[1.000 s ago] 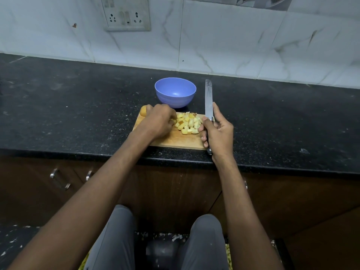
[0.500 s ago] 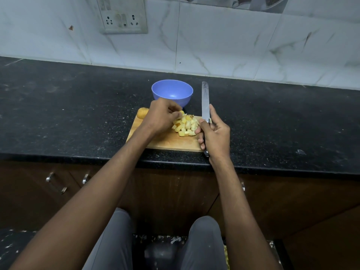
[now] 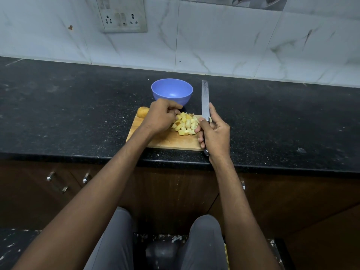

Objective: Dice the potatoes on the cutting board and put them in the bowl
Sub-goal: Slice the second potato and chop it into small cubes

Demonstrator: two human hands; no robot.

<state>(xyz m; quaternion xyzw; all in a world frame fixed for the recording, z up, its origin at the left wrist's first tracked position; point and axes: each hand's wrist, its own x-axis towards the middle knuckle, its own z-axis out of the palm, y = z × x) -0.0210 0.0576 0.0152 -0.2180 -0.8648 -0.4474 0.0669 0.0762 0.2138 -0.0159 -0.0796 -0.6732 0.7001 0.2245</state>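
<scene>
The step in hand looks to be moving the diced potato (image 3: 185, 124) into the blue bowl (image 3: 172, 91), which appears empty; done well, it means gathering a modest handful from the near edge of the heap, lifting it clear of the board's far edge, and letting go only once the hand is over the bowl's mouth, since the cubes are small, loose and apt to scatter on the dark countertop (image 3: 78, 106). The left hand (image 3: 160, 116) is curled at the heap's left side, fingertips bunched as if pinching a few cubes, though what exactly it has caught is hidden by its own knuckles; the right hand (image 3: 214, 133) is wrapped round the handle of the knife (image 3: 205, 100), blade pointing away toward the wall and held off to the right of the heap; keeping it parked there, edge away from the working hand, seems wise. The heap lies on the wooden cutting board (image 3: 165, 141) between the two hands, touching or nearly touching both; the bowl stands just beyond the board, close behind the left hand; a whole potato (image 3: 142, 112) waits at the board's far left corner, not yet cut.
</scene>
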